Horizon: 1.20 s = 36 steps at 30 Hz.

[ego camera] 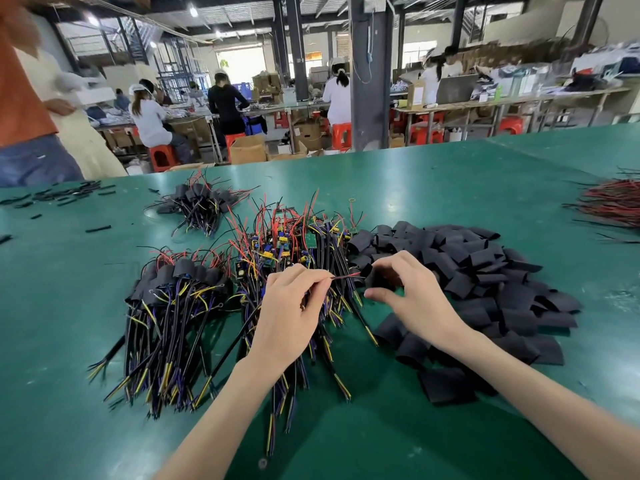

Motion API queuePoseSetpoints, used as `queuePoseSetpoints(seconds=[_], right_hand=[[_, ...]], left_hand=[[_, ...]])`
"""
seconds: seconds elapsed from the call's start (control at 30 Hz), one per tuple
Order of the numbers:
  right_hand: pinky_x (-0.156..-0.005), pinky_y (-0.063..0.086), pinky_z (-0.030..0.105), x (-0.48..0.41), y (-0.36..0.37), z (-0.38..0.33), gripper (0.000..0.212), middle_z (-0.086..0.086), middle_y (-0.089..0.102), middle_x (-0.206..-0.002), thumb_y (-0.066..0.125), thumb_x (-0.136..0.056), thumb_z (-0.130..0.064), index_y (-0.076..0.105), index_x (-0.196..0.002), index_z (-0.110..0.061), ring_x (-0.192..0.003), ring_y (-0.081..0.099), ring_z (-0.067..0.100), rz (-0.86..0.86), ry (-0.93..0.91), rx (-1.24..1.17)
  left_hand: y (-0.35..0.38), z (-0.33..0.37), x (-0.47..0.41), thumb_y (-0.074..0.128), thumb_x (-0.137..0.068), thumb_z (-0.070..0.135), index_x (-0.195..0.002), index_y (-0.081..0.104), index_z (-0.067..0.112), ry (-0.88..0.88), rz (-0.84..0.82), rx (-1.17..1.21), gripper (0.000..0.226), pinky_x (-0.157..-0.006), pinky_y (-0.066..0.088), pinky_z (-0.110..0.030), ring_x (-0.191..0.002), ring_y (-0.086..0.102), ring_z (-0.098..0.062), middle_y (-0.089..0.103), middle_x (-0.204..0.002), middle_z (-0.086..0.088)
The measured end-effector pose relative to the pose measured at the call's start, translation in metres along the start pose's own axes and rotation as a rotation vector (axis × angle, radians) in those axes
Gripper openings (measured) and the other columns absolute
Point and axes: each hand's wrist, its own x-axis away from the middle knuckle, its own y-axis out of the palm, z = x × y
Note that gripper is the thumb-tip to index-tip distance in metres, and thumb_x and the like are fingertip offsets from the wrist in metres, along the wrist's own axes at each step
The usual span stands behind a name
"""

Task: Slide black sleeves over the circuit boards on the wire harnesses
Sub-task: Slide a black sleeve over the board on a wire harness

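My left hand [291, 303] pinches the red and black wire ends of a harness [341, 277] above the middle pile of bare circuit-board harnesses [287, 244]. My right hand [408, 289] holds a black sleeve [369, 273] at its fingertips, with its mouth at those wire tips. The held harness's board is hidden under my left hand. A large heap of loose black sleeves [478, 282] lies to the right. A pile of sleeved harnesses [173, 292] lies to the left, and a smaller one [199, 202] further back.
The green table [415, 188] carries small black tube pieces [69, 194] at the far left and a bundle of red and black wires [613, 202] at the right edge. A person in an orange top [24, 98] stands at the far left corner. Other workers sit at benches behind.
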Motion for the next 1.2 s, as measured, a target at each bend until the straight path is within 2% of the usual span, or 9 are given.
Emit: queuePoseSetpoints(seconds=[0.13,0.33,0.5,0.63,0.7,0.83,0.93,1.0,1.2], right_hand=[[-0.077,0.035,0.014,0.0,0.002,0.0,0.028,-0.01,0.051,-0.089,0.079,-0.072,-0.016,0.063,-0.095,-0.016,-0.083,0.051,0.009,0.003,0.01,-0.004],[-0.08,0.035,0.01,0.001,0.001,0.001,0.031,-0.017,0.05,-0.09,0.08,-0.071,-0.015,0.063,-0.098,-0.014,-0.084,0.048,-0.006,0.013,0.004,-0.026],[-0.087,0.04,0.022,0.002,-0.005,-0.005,0.036,0.001,0.057,-0.101,0.078,-0.072,-0.011,0.064,-0.105,-0.008,-0.094,0.054,0.013,-0.061,-0.144,0.012],[-0.085,0.04,0.034,0.007,0.0,-0.013,0.033,0.004,0.062,-0.101,0.074,-0.076,-0.015,0.065,-0.106,-0.006,-0.095,0.056,0.024,-0.115,-0.341,0.202],[-0.078,0.038,0.033,0.008,0.003,-0.015,0.026,0.004,0.062,-0.091,0.07,-0.076,-0.018,0.066,-0.1,-0.007,-0.085,0.057,0.024,-0.1,-0.39,0.272],[-0.07,0.037,0.032,0.006,0.0,-0.012,0.011,0.003,0.062,-0.075,0.069,-0.072,-0.013,0.067,-0.082,-0.008,-0.07,0.058,0.027,0.012,-0.328,0.274],[-0.068,0.043,0.035,0.003,-0.008,-0.007,0.009,0.003,0.065,-0.074,0.075,-0.073,-0.011,0.068,-0.078,-0.008,-0.069,0.059,0.028,0.069,-0.205,0.196],[-0.066,0.047,0.039,0.0,-0.014,-0.004,0.011,0.002,0.066,-0.075,0.077,-0.072,-0.009,0.069,-0.078,-0.009,-0.069,0.059,0.027,0.114,-0.148,0.168],[-0.067,0.047,0.039,-0.003,-0.019,0.001,0.012,0.004,0.065,-0.077,0.077,-0.072,-0.006,0.069,-0.081,-0.005,-0.067,0.058,0.028,0.187,-0.102,0.133]], left_hand=[[-0.001,0.001,-0.001,0.059,-0.089,0.015,-0.092,0.07,0.011,0.025,0.053,-0.022,0.012,-0.083,0.033,-0.02,-0.074,0.049,-0.007,0.056,-0.077,0.008],[0.0,0.0,0.0,0.06,-0.089,0.015,-0.092,0.071,0.013,0.062,0.027,-0.021,0.012,-0.083,0.037,-0.026,-0.074,0.049,-0.006,0.058,-0.077,0.007],[0.003,-0.001,0.001,0.059,-0.09,0.016,-0.093,0.07,0.014,0.07,-0.056,-0.023,0.012,-0.082,0.036,-0.029,-0.072,0.041,0.002,0.048,-0.078,0.018],[0.006,0.007,0.006,0.046,-0.097,0.021,-0.121,0.052,0.02,-0.024,-0.221,0.137,0.024,-0.078,0.035,-0.027,-0.074,0.047,0.002,0.05,-0.08,0.02],[0.007,0.012,0.01,0.041,-0.097,0.024,-0.132,0.038,0.025,-0.045,-0.306,0.19,0.035,-0.084,0.038,-0.03,-0.08,0.048,-0.006,0.05,-0.089,0.017],[-0.001,0.008,0.006,0.043,-0.09,0.045,-0.14,0.03,0.029,0.017,-0.366,0.039,0.054,-0.101,0.025,-0.023,-0.105,0.043,0.003,0.049,-0.115,0.016],[-0.01,-0.007,0.0,0.053,-0.082,0.055,-0.133,0.043,0.027,0.038,-0.428,-0.247,0.059,-0.101,0.019,-0.027,-0.121,0.034,-0.008,0.046,-0.126,0.013],[-0.011,-0.016,-0.001,0.058,-0.085,0.051,-0.124,0.052,0.027,-0.001,-0.461,-0.339,0.046,-0.098,0.016,-0.026,-0.122,0.031,-0.01,0.048,-0.122,0.014],[-0.014,-0.018,-0.004,0.056,-0.094,0.025,-0.092,0.056,0.019,-0.085,-0.393,-0.176,0.006,-0.086,0.031,-0.029,-0.092,0.045,-0.01,0.056,-0.091,0.012]])
